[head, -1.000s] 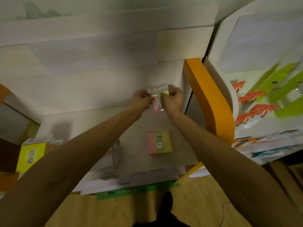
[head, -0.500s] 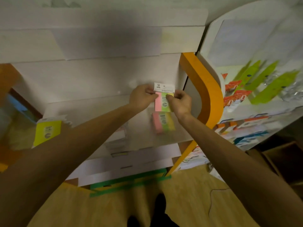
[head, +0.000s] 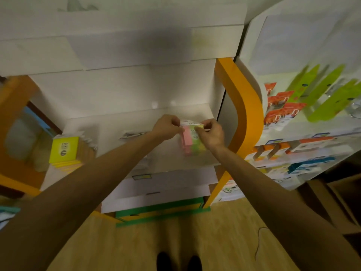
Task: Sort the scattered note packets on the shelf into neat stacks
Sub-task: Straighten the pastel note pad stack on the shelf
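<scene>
white shelving framed by an orange upright fills the view, and on the middle shelf both hands meet over one spot; the left hand and right hand each pinch a side of the note packet by its white header, fingers curled tight on it, keeping it square above what looks like a matching pink-and-green stack so it lands edge to edge, while yellow packets sit well apart at the left
</scene>
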